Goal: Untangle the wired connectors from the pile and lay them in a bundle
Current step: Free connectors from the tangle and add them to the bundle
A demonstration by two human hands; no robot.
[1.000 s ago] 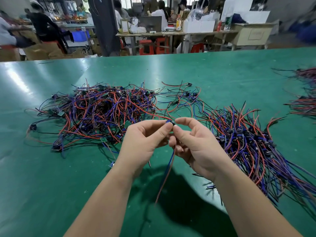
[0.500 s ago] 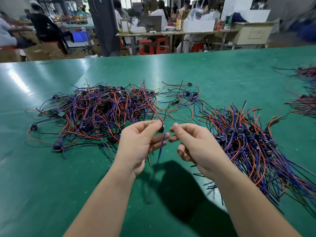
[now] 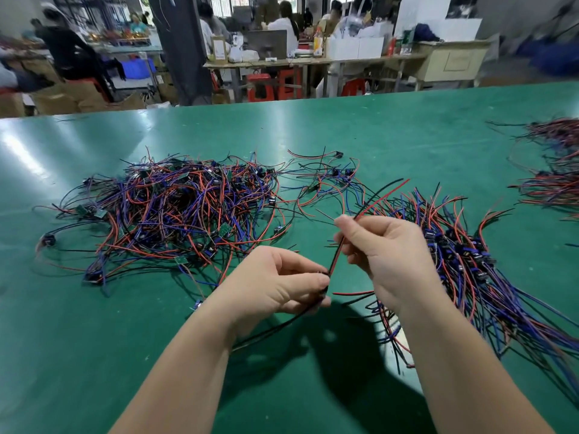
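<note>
A tangled pile of red, blue and black wired connectors lies on the green table at the left. A straighter bundle of the same connectors fans out at the right. My left hand pinches the connector end of one red and black wire pair. My right hand pinches that pair higher up, and its free ends stick up to the right above the table. A black wire trails from under my left hand toward me.
Two more wire heaps lie at the table's far right edge. A few loose connectors sit between pile and bundle. Beyond the table are workbenches, red stools and seated people.
My right hand has slid up and right along the red and black wires, pulling them straight. My left hand has dropped lower, still pinching the connector.
</note>
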